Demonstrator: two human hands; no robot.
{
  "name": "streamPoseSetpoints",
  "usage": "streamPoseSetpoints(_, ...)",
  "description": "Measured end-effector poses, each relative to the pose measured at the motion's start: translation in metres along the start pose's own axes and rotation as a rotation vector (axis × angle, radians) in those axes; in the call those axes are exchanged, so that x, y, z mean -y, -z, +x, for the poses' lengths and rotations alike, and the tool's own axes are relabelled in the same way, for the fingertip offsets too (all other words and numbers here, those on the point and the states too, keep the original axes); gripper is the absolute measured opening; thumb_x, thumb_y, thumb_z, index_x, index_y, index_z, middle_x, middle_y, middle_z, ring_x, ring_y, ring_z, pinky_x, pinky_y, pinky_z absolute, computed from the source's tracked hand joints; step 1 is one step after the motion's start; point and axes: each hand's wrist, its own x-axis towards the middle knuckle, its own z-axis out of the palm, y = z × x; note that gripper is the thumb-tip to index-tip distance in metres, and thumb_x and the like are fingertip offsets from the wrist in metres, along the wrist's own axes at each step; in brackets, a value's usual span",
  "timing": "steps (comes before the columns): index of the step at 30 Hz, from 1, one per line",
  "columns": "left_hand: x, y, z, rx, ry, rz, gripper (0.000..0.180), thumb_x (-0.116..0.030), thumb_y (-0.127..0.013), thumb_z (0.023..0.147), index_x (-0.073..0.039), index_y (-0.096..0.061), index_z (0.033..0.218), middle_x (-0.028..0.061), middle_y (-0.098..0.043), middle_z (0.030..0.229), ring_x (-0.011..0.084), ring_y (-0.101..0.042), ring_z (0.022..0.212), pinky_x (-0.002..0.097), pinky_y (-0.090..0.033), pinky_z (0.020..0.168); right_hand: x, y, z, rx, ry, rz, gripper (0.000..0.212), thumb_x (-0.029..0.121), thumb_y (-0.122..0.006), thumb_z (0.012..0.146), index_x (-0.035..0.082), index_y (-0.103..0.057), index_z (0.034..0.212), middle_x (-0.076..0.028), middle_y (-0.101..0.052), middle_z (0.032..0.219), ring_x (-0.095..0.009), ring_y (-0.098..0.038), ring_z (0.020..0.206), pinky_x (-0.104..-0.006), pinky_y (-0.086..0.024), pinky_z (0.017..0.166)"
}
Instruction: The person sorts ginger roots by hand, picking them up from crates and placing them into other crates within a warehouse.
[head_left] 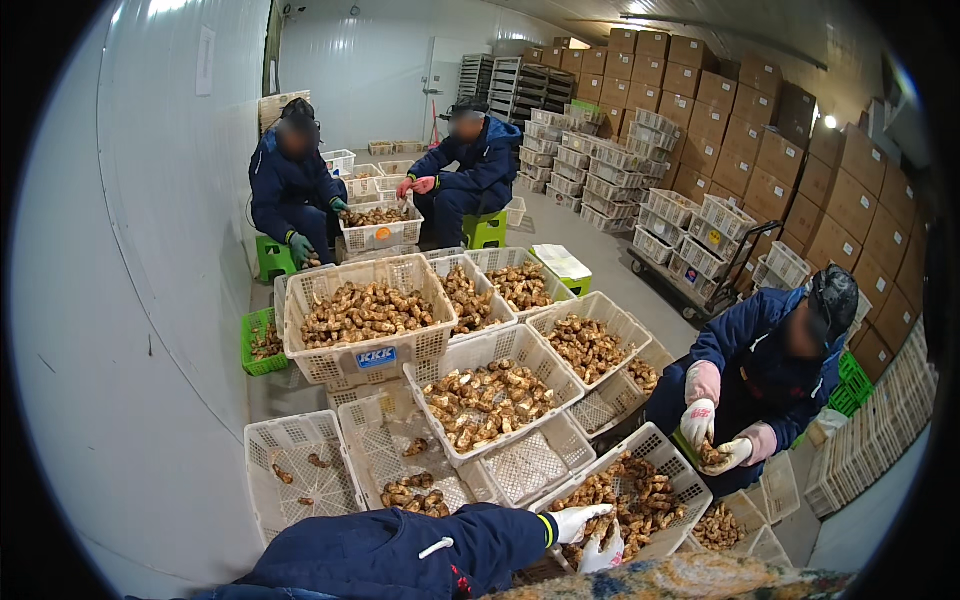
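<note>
My left hand (580,523), in a white glove, reaches in from the lower left over a white plastic crate (688,488) of brown mushrooms (645,500). Just below it is my right hand (602,552), gloved in white too, its fingers pointing up. Between the two hands is a mushroom (601,527), with fingers of both closed around it; the glove fabric and the pile partly hide the grip. Patterned cloth (690,578) along the lower edge covers my right forearm.
Left of my hands stand a crate with few mushrooms (300,470) and fuller crates (490,400). A co-worker (760,370) at right handles mushrooms in white gloves. Two more people (295,180) sit farther back. Cardboard boxes (740,160) and a crate-loaded cart (670,280) line the right.
</note>
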Motion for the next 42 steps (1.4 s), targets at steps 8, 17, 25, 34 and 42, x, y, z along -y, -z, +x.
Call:
streamPoseSetpoints(8, 0.009, 0.022, 0.019, 0.102, 0.024, 0.009, 0.032, -0.038, -0.055, 0.097, -0.031, -0.060, 0.128, -0.0017, -0.055, 0.083, 0.0109, -0.040, 0.061, 0.0244, -0.031, 0.053, 0.010, -0.003, -0.002, -0.001, 0.002, 0.037, 0.065, 0.009, -0.072, 0.072, 0.005, -0.051, 0.134, -0.020, -0.058, 0.122, -0.034, -0.056, 0.112, -0.0416, -0.043, 0.097)
streamPoseSetpoints(17, 0.037, 0.054, 0.079, 0.226, 0.038, 0.136, 0.056, -0.060, -0.057, 0.089, -0.034, -0.050, 0.138, 0.0047, -0.052, 0.110, 0.0162, -0.044, 0.093, 0.0396, -0.035, 0.079, 0.020, -0.001, -0.006, -0.039, 0.050, 0.068, 0.067, 0.010, -0.073, 0.073, 0.005, -0.050, 0.136, -0.021, -0.057, 0.124, -0.033, -0.055, 0.114, -0.0412, -0.043, 0.098)
streamPoseSetpoints(25, 0.037, 0.030, 0.059, 0.179, 0.037, 0.037, 0.033, -0.047, -0.056, 0.095, -0.034, -0.060, 0.125, -0.0091, -0.044, 0.072, 0.0041, -0.034, 0.060, 0.0223, -0.025, 0.051, 0.016, 0.006, -0.003, -0.009, -0.038, 0.022, 0.068, 0.012, -0.075, 0.074, 0.004, -0.048, 0.136, -0.020, -0.056, 0.128, -0.033, -0.054, 0.117, -0.0410, -0.040, 0.102)
streamPoseSetpoints(34, 0.039, 0.042, 0.067, 0.162, 0.070, 0.103, 0.043, -0.053, -0.058, 0.092, -0.020, -0.060, 0.119, -0.0020, -0.051, 0.079, 0.0086, -0.040, 0.063, 0.0244, -0.032, 0.054, 0.004, -0.002, -0.008, 0.092, -0.107, -0.134, 0.063, 0.029, -0.063, 0.087, 0.000, -0.043, 0.140, -0.025, -0.052, 0.132, -0.037, -0.050, 0.121, -0.0409, -0.039, 0.102)
streamPoseSetpoints(42, 0.033, 0.032, 0.063, 0.188, 0.121, 0.277, 0.064, -0.059, -0.055, 0.090, -0.017, -0.048, 0.137, 0.0060, -0.051, 0.121, 0.0141, -0.044, 0.091, 0.0285, -0.040, 0.075, -0.009, 0.009, -0.009, 0.091, -0.071, -0.203, 0.063, 0.039, -0.055, 0.094, 0.000, -0.041, 0.141, -0.028, -0.050, 0.133, -0.039, -0.050, 0.121, -0.0412, -0.039, 0.101)
